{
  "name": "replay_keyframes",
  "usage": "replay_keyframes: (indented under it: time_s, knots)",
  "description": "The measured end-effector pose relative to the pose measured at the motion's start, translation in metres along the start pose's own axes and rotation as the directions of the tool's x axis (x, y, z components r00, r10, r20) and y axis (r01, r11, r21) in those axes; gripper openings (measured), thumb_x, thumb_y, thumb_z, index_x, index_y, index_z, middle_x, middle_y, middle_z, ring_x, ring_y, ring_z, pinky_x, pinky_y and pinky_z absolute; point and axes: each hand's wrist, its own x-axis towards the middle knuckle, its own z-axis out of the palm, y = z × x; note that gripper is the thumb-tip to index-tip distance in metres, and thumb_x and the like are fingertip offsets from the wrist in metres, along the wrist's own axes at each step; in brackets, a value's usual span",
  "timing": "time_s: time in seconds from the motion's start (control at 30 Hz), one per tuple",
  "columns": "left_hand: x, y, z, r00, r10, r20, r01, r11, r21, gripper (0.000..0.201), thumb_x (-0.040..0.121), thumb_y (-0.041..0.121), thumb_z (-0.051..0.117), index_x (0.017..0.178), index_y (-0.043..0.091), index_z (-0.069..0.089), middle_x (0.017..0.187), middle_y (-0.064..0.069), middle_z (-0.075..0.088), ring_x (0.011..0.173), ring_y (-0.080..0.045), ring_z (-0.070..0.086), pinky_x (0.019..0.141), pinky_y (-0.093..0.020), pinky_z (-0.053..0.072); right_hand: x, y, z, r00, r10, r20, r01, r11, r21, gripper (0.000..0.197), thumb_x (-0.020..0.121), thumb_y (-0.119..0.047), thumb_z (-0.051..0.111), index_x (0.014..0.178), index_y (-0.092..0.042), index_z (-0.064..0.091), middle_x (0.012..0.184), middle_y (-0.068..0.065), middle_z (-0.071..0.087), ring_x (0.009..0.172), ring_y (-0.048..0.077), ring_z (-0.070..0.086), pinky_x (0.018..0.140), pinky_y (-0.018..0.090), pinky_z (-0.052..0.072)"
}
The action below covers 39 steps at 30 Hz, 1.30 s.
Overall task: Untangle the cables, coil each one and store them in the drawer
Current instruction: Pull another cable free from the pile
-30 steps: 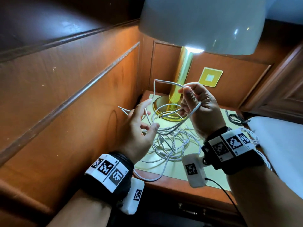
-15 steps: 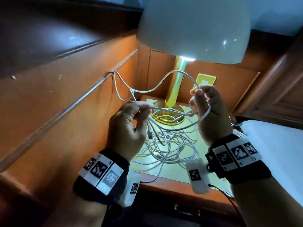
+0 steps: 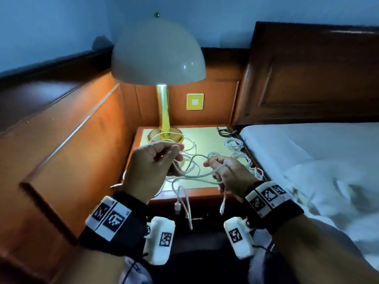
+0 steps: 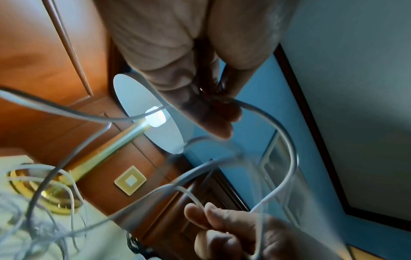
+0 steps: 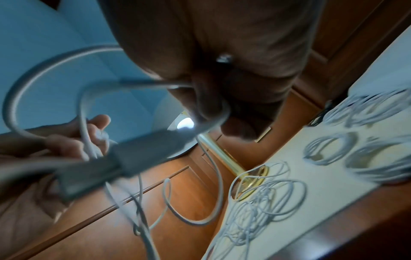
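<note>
Fingers (image 3: 174, 149) of both hands around one white cable (image 3: 196, 176); three coils (image 3: 234, 144) aside

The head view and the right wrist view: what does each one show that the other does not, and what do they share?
Only the head view shows the bed, the whole lamp shade, both wristbands, and plug ends hanging over the nightstand's front edge. Only the right wrist view shows, close and blurred, a plug near the right hand. Both show the left hand and right hand holding a white cable, the tangled pile by the lamp base, and coiled cables on the nightstand's bed side.
</note>
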Motion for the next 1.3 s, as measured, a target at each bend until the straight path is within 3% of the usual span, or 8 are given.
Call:
replay_keyframes:
  time_s: [0.17,0.3,0.47,0.67,0.77,0.93,1.13,1.3]
  knots:
    - [-0.039,0.021,0.03,0.986,-0.063,0.153,0.057,0.998,0.04,0.024,0.1,-0.001,0.051,0.098,0.004,0.075,0.079,-0.012,0.07,0.052,-0.028,0.064,0.059,-0.038,0.058,-0.066,0.0,-0.047,0.988,0.1,0.114,-0.034,0.878,-0.477,0.015,0.097,-0.037,0.059,0.101,-0.023,0.062,0.077,-0.015,0.055,0.063,-0.001,0.052,0.06,0.018,0.04]
    - [-0.054,0.03,0.053,0.962,-0.115,0.246,0.109,0.993,0.037,0.043,0.093,-0.017,0.038,0.101,0.003,0.075,0.086,-0.015,0.071,0.057,-0.029,0.063,0.059,-0.038,0.057,-0.098,0.012,-0.075,0.997,0.077,0.012,-0.058,0.836,-0.545,0.034,0.094,-0.034,0.064,0.119,-0.011,0.062,0.107,-0.001,0.065,0.095,0.014,0.059,0.085,0.026,0.044]
    - [-0.054,0.009,0.084,0.954,-0.031,0.298,-0.078,0.934,0.348,0.034,0.097,-0.004,0.052,0.1,0.022,0.073,0.076,0.0,0.071,0.059,-0.015,0.06,0.063,-0.033,0.053,-0.114,0.047,-0.09,0.978,0.208,0.027,-0.171,0.867,-0.468,0.032,0.097,-0.019,0.047,0.087,0.009,0.058,0.061,0.008,0.045,0.047,0.016,0.042,0.056,0.033,0.039]
    - [-0.029,-0.019,0.115,0.982,-0.019,0.188,-0.122,0.697,0.706,0.034,0.102,0.036,0.051,0.074,0.024,0.068,0.072,0.006,0.061,0.071,-0.012,0.058,0.067,-0.025,0.042,-0.093,0.066,-0.115,0.973,0.221,-0.063,-0.228,0.964,-0.136,0.03,0.104,-0.026,0.044,0.096,-0.002,0.061,0.097,0.016,0.069,0.037,0.009,0.048,0.043,0.028,0.048]
    - [-0.015,-0.046,0.123,0.978,-0.055,0.2,-0.104,0.702,0.704,0.048,0.097,0.047,0.039,0.068,0.012,0.054,0.073,-0.012,0.056,0.069,-0.029,0.053,0.069,-0.041,0.045,-0.077,0.063,-0.126,0.968,0.248,-0.023,-0.244,0.963,0.112,0.035,0.105,-0.034,0.045,0.088,-0.006,0.059,0.074,0.007,0.064,0.037,0.01,0.04,0.045,0.029,0.045]
    - [-0.019,-0.077,0.145,0.857,-0.45,0.252,0.448,0.892,0.068,0.041,0.101,0.046,0.043,0.074,0.015,0.036,0.062,-0.001,0.028,0.047,-0.014,0.026,0.041,-0.024,0.03,-0.055,0.066,-0.146,0.959,0.279,0.052,-0.255,0.766,0.59,0.033,0.098,-0.042,0.057,0.081,-0.014,0.051,0.05,-0.006,0.033,0.036,0.008,0.026,0.043,0.024,0.033]
    - [0.013,-0.086,0.14,0.842,-0.534,0.074,0.532,0.799,-0.28,0.026,0.098,0.006,0.032,0.082,0.024,0.039,0.065,0.004,0.035,0.045,-0.008,0.027,0.037,-0.015,0.02,-0.026,0.074,-0.169,0.969,0.223,0.103,-0.198,0.458,0.867,0.025,0.1,-0.032,0.047,0.082,-0.017,0.056,0.056,-0.008,0.022,0.036,0.006,0.023,0.038,0.021,0.029]
    - [0.022,-0.095,0.135,0.919,-0.395,-0.006,0.383,0.887,0.259,0.013,0.1,0.014,0.056,0.087,0.013,0.056,0.066,-0.003,0.059,0.045,-0.016,0.044,0.039,-0.024,0.034,-0.008,0.082,-0.174,0.975,0.223,-0.018,-0.074,0.395,0.916,0.021,0.095,-0.024,0.044,0.1,-0.014,0.063,0.059,-0.008,0.024,0.043,0.007,0.019,0.045,0.021,0.018]
